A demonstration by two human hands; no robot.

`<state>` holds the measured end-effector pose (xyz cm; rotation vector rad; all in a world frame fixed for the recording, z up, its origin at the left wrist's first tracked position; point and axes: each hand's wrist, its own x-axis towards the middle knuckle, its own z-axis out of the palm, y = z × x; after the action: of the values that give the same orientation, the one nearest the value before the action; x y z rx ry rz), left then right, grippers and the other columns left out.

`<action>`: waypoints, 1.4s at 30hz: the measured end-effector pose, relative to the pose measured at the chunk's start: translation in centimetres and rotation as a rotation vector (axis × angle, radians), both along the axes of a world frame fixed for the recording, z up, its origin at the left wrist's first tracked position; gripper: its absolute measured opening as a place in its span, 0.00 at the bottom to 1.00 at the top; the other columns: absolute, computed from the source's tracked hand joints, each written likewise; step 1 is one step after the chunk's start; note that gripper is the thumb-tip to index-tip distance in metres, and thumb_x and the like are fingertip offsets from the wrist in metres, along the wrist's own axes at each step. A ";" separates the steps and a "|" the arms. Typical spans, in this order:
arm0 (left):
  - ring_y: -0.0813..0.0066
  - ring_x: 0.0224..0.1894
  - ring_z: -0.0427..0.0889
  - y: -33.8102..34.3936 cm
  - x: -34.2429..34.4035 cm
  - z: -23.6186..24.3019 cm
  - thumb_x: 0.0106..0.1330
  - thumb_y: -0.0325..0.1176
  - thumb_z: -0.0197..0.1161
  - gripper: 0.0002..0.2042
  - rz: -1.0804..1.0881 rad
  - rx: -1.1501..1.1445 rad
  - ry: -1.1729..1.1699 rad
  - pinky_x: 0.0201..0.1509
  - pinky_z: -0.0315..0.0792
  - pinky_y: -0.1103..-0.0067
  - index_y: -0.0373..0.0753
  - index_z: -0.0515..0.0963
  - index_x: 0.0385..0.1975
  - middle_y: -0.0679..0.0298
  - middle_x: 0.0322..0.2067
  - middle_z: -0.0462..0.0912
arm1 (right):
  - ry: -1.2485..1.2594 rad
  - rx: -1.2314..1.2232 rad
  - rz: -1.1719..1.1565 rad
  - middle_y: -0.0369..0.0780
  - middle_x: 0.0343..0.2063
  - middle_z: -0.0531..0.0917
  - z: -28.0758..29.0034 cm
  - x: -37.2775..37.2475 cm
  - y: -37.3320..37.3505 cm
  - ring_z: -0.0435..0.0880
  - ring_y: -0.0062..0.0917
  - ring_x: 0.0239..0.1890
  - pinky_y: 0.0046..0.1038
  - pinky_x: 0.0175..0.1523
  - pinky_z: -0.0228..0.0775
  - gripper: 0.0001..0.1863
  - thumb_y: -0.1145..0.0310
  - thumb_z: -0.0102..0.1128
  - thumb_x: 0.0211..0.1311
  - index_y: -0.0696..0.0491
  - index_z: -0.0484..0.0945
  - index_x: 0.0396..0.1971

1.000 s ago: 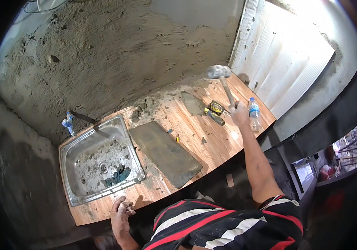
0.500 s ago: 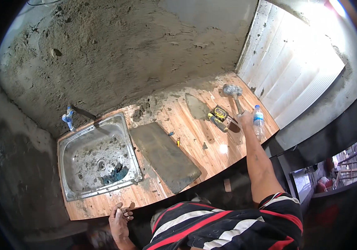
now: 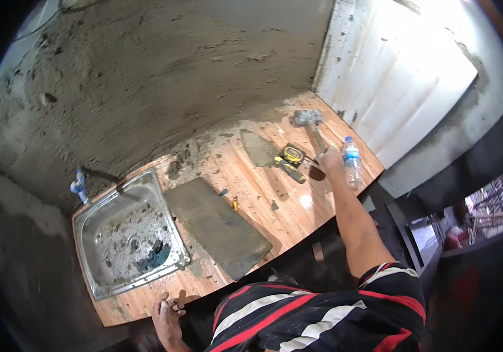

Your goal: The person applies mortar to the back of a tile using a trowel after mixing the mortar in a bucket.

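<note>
My right hand (image 3: pixel 331 159) is closed around the handle of a mallet (image 3: pixel 308 118), whose thick grey, dirty head is at the back right of the wood-patterned counter. Beside that hand stands a clear plastic bottle (image 3: pixel 352 162) with a blue cap. Left of the mallet are a black and yellow tape measure (image 3: pixel 293 154), a yellow and black handled tool (image 3: pixel 290 169) and a mortar-covered trowel blade (image 3: pixel 257 148). At the counter's front edge, near the sink, my left hand (image 3: pixel 167 317) has its fingers loosely bent and apart, with nothing visible in it.
A steel sink (image 3: pixel 81 258), spattered with mortar, is at the left, with a blue-topped tap (image 3: pixel 78 186) behind it. A grey mortar-coated board (image 3: pixel 219 229) lies right of it. Rough plastered wall (image 3: pixel 163 76) rises behind; a white ribbed panel (image 3: pixel 392 76) leans at the right.
The view has shifted and tilted slightly, so the counter and tools appear further left. My right hand keeps its grip on the mallet, and my left hand stays by the front edge.
</note>
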<state>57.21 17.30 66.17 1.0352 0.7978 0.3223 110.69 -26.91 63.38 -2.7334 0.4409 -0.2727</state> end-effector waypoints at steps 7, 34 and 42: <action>0.67 0.55 0.78 -0.7 0.4 2.0 0.77 0.33 0.52 0.21 -0.198 0.242 0.104 0.59 0.71 0.74 0.28 0.67 0.65 0.53 0.60 0.73 | 0.095 -0.063 0.021 0.53 0.40 0.85 -1.6 0.8 -0.7 0.85 0.46 0.47 0.43 0.54 0.76 0.16 0.63 0.59 0.58 0.57 0.83 0.40; 0.72 0.33 0.83 -0.5 -0.4 -0.5 0.71 0.39 0.62 0.20 0.034 0.066 0.050 0.34 0.79 0.78 0.35 0.73 0.56 0.57 0.37 0.83 | 0.063 0.113 0.791 0.52 0.54 0.79 0.0 0.1 5.7 0.78 0.45 0.56 0.40 0.62 0.69 0.36 0.59 0.67 0.54 0.52 0.69 0.64; 0.75 0.34 0.82 -1.2 2.5 0.7 0.72 0.37 0.61 0.17 -0.066 0.058 0.083 0.35 0.79 0.78 0.34 0.74 0.55 0.59 0.37 0.82 | -0.364 1.499 0.431 0.35 0.41 0.83 5.9 -2.0 -1.3 0.82 0.20 0.38 0.22 0.36 0.74 0.19 0.69 0.58 0.67 0.52 0.73 0.57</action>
<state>59.69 16.09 66.87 1.1329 0.8309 0.2486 108.65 -28.24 69.26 -1.2082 -0.0909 -0.1825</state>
